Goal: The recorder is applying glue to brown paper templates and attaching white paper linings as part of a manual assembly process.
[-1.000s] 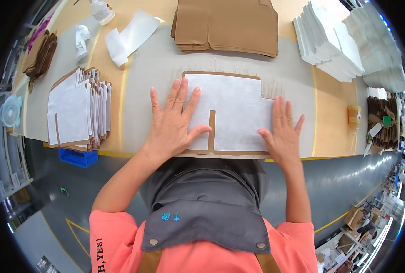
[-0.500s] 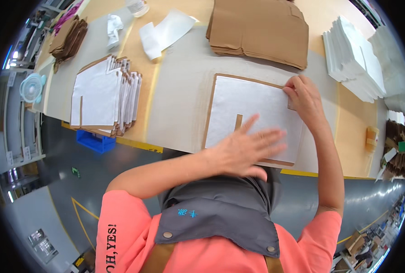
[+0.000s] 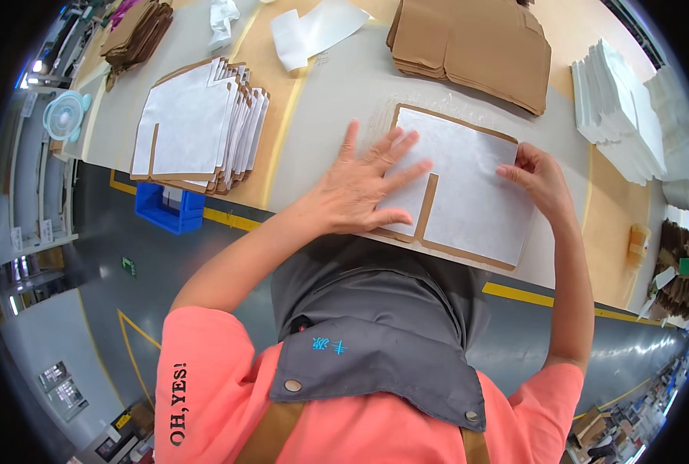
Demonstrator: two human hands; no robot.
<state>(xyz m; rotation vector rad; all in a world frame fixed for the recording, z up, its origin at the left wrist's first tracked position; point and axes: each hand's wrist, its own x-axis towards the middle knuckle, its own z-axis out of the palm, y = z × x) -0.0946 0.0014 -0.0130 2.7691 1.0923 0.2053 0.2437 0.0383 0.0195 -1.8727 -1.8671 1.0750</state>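
Observation:
A brown panel (image 3: 468, 254) lies on the table before me, faced with a white sheet (image 3: 476, 185); a brown strip shows through a slot in the sheet. Over the panel's left part my left hand (image 3: 364, 182) is open, fingers spread, holding nothing. At the upper right corner, my right hand (image 3: 542, 179) pinches the panel's edge, thumb on the white face; its other fingertips are partly hidden. To the left stands a fanned stack of similar white-faced brown panels (image 3: 186, 127).
Beyond the panel lies a stack of plain brown pieces (image 3: 476, 50). White sheets (image 3: 615, 108) are piled at the right. Loose white paper (image 3: 317, 35) and more brown pieces (image 3: 137, 35) lie at the far left. A blue bin (image 3: 169, 210) sits below the table edge.
My left hand has moved left across the sheet, uncovering the slot's lower end and the panel's near edge. My right hand stays at the upper right corner. The whole view has shifted slightly.

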